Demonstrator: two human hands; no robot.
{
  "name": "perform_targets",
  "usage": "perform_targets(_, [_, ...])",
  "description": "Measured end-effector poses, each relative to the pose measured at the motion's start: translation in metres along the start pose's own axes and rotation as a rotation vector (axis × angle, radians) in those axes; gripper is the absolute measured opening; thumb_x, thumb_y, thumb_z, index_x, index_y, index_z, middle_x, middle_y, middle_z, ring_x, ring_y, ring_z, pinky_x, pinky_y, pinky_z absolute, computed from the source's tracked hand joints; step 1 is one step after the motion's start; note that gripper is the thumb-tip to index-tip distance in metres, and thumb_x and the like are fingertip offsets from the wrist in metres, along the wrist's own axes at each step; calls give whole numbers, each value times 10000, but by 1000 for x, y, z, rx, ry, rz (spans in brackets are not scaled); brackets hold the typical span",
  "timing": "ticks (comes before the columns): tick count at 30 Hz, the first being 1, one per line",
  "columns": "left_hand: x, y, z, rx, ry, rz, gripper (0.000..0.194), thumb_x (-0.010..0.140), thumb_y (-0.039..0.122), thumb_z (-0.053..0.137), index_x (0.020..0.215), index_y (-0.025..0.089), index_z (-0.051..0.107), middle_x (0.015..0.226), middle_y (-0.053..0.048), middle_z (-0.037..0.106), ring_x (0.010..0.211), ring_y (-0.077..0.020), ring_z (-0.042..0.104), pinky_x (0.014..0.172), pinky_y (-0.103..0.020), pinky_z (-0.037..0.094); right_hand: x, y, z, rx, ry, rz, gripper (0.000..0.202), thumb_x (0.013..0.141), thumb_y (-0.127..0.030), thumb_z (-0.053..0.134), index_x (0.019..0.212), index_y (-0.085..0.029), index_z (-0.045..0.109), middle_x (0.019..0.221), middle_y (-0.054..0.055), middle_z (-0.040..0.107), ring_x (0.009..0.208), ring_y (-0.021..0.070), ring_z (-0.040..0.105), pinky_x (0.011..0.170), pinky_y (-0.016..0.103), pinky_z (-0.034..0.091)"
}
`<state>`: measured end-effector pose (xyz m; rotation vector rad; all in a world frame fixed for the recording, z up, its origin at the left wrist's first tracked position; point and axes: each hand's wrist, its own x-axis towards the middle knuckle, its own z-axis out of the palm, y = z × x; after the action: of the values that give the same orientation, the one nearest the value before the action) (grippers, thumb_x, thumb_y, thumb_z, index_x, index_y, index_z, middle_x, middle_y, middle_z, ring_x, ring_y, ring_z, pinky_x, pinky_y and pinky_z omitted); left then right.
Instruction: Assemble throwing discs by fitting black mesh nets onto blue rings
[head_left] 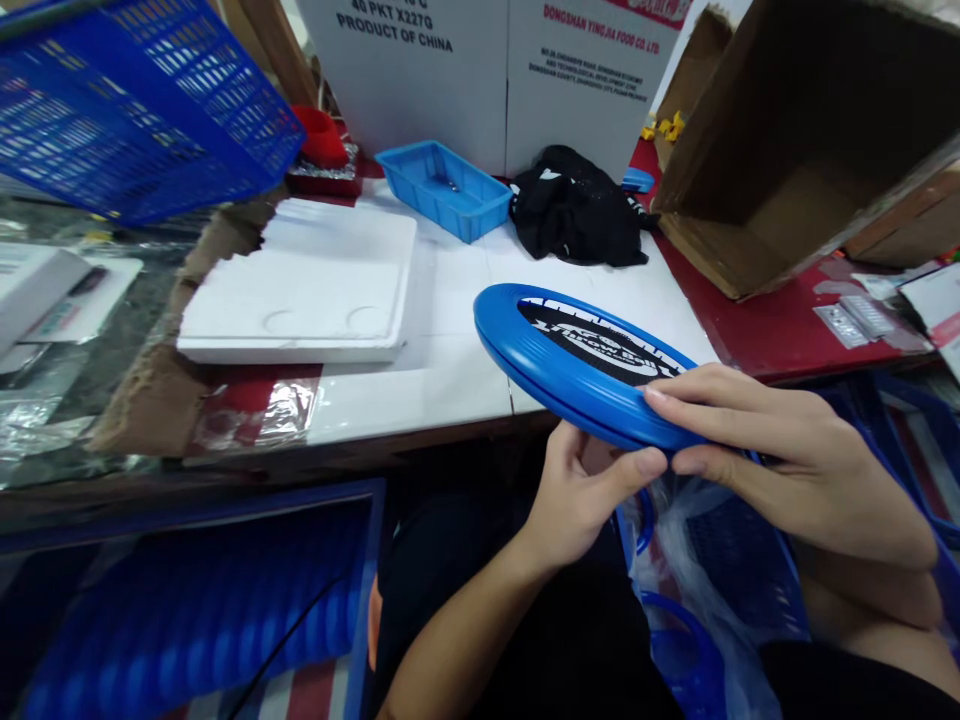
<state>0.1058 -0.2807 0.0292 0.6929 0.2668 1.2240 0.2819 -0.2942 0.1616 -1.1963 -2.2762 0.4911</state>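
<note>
A round blue disc (pixel 502 325) with a ridged rim and a black printed mesh centre is held tilted above the front edge of the table. My left hand (pixel 574 495) grips its near edge from below, the thumb along the underside of the rim and the other fingers partly hidden beneath. On the right side of the rim, my right hand (pixel 787 455) pinches the disc, fingers on top and thumb underneath. A thin groove runs round the side of the rim.
A white foam slab (pixel 300 285), a light blue tray (pixel 450 200) and a black cloth (pixel 577 210) lie on the table. Cardboard boxes stand behind and right. A blue basket (pixel 172 100) hangs over the left. Below, a crate (pixel 379 560) holds several blue rings.
</note>
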Motion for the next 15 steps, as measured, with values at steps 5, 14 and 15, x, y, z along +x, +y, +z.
perform_targets(5, [-1,-1,0,9,10,-27,483,904,442,954,1296,200,809,1328,-126,833,1222,-328,795,1101,-465,639,-2,-2,3,-6,28,25,559,1029,-167,785,1539,-389,727,1412,48,804,1263,266,775,1048,380,676])
perform_targets(14, [-2,1,2,-47,3,17,361,952,347,921,1267,203,819,1349,-123,829,1254,-312,793,1128,-465,637,3,-4,1,66,42,57,470,1013,-295,849,1468,-390,778,1368,49,832,1199,265,809,1027,387,693])
perform_targets(15, [-1,1,2,-46,7,14,372,952,353,922,1275,202,816,1356,-125,827,1271,-316,787,1140,-469,632,4,-4,1,74,47,69,469,1004,-309,862,1459,-388,784,1362,50,837,1205,271,810,1040,399,694])
